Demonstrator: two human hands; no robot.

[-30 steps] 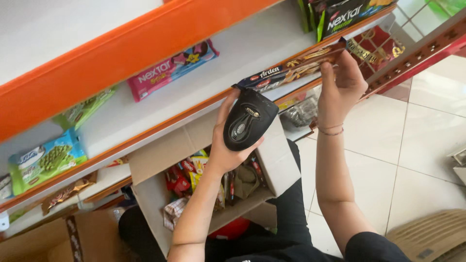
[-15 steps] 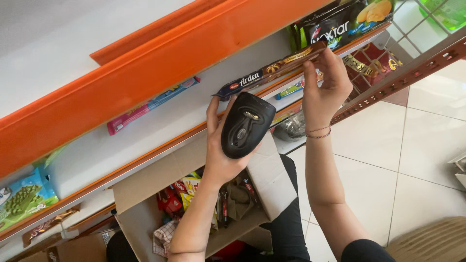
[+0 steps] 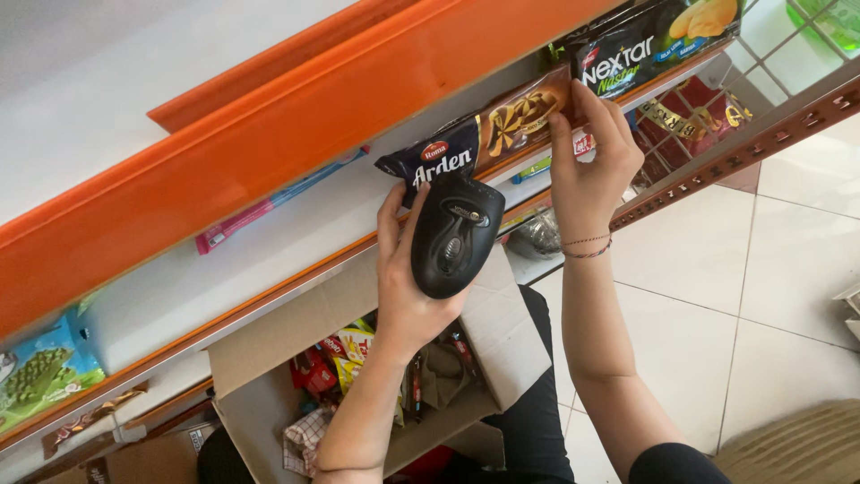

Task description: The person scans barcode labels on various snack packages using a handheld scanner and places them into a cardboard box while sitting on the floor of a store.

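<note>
We grip a black handheld scanner (image 3: 454, 235) in our left hand (image 3: 408, 287), fingers wrapped around its body. At one o'clock from it our right hand (image 3: 591, 170) pinches the end of a long dark biscuit pack (image 3: 479, 134) against the shelf edge (image 3: 296, 269). The pack overhangs; if that light pinch slackens it could slide off into the open cardboard box (image 3: 269, 358) at seven o'clock.
</note>
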